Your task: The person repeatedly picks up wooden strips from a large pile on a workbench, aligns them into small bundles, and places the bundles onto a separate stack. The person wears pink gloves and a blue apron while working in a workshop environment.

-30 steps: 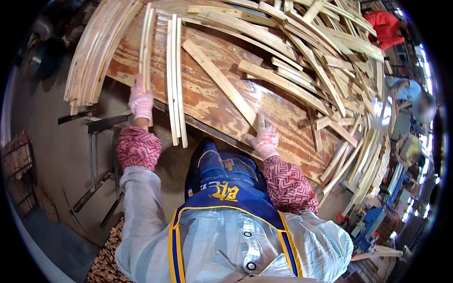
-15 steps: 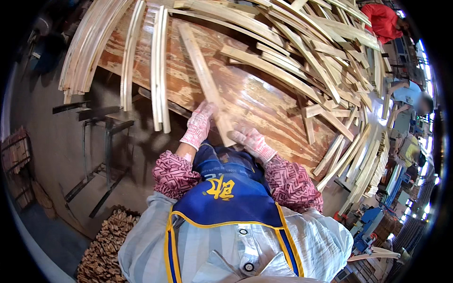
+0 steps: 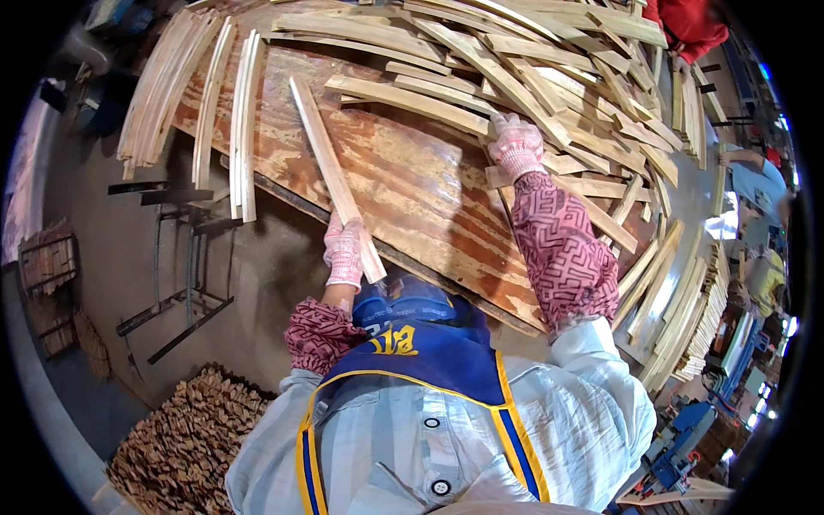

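Observation:
My left hand (image 3: 344,249), in a pink and white knit glove, is closed round the near end of a straight wooden slat (image 3: 319,150). That slat slants away from me over the table's near edge. My right hand (image 3: 518,142), gloved alike, is stretched out to the heap on the right. Its fingers are curled at the right end of a long, slightly curved wooden slat (image 3: 403,96); the fingertips are partly hidden. Beneath both lies a worn plywood tabletop (image 3: 403,180).
A pile of loose slats (image 3: 592,129) covers the table's far right. Slats in rows (image 3: 167,94) overhang the left edge, beside a black metal stand (image 3: 189,257). Cut wood pieces (image 3: 189,429) are stacked on the floor at lower left. A person in red (image 3: 687,30) is at far right.
My right hand has left the near end of the straight slat and reached right and away to the pile. My left hand keeps hold of that slat, now further left in view.

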